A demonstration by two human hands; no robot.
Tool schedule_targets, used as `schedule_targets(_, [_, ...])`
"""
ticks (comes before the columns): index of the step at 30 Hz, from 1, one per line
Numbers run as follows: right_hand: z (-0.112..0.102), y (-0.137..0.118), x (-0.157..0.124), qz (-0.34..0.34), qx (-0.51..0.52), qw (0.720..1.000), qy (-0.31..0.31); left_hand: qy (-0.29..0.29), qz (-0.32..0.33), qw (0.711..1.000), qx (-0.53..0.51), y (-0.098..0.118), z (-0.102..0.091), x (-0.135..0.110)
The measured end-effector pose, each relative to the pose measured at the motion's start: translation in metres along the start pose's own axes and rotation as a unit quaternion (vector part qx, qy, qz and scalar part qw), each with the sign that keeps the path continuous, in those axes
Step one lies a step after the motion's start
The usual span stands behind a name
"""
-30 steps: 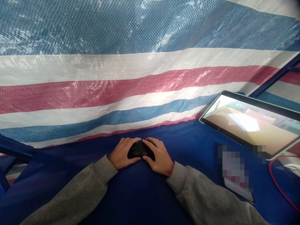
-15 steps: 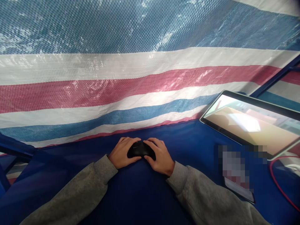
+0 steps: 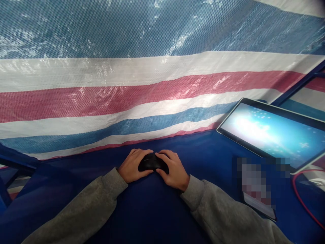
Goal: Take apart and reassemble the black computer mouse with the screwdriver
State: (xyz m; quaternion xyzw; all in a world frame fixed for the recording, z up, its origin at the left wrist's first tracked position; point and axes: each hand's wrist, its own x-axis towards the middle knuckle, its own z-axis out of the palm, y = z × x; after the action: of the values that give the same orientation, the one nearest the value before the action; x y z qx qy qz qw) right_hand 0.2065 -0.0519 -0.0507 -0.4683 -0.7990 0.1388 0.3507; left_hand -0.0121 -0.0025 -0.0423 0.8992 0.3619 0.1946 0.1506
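A smooth, rounded black object, by its shape a computer mouse point(image 3: 153, 163), rests on the blue tabletop near its far edge. My left hand point(image 3: 135, 165) is closed around its left end, thumb along the near side and fingers over the far side. Around the right end, my right hand point(image 3: 173, 169) grips in the same mirrored way. The two thumb tips nearly meet in front of the mouse. Both palms cover its ends, so only the middle shows.
On the right, a white-framed screen point(image 3: 269, 132) lies tilted, lit bright blue. A partly blurred phone-like slab point(image 3: 260, 206) lies before it, left of a red cable point(image 3: 302, 200). Striped woven plastic sheeting point(image 3: 142, 74) hangs behind the blue table point(image 3: 149, 210).
The screen has switched from a dim beige picture to a bright blue and white one. Both hands and the mouse stay practically where they were.
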Motion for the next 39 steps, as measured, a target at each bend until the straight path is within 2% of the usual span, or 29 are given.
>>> schedule_targets(9, [0.0028, 0.0031, -0.0009, -0.013, 0.008, 1.000, 0.002, -0.005, -0.001, 1.000, -0.012, -0.0022, 0.0006, -0.0009])
schedule_targets(22, [0.0014, 0.0001, -0.0009, 0.008, -0.002, 1.000, 0.001, -0.003, -0.001, 1.000, 0.016, 0.0004, -0.0007, -0.0001])
schedule_targets(29, [0.0019, 0.0012, -0.0007, 0.006, 0.006, 1.000, 0.005, 0.022, 0.021, 0.999, 0.022, -0.0038, 0.0019, -0.0024])
schedule_targets(39, [0.0016, 0.0007, 0.0000, -0.007, 0.000, 1.000, -0.002, 0.095, 0.065, 0.993, 0.040, -0.0082, 0.0048, -0.0029])
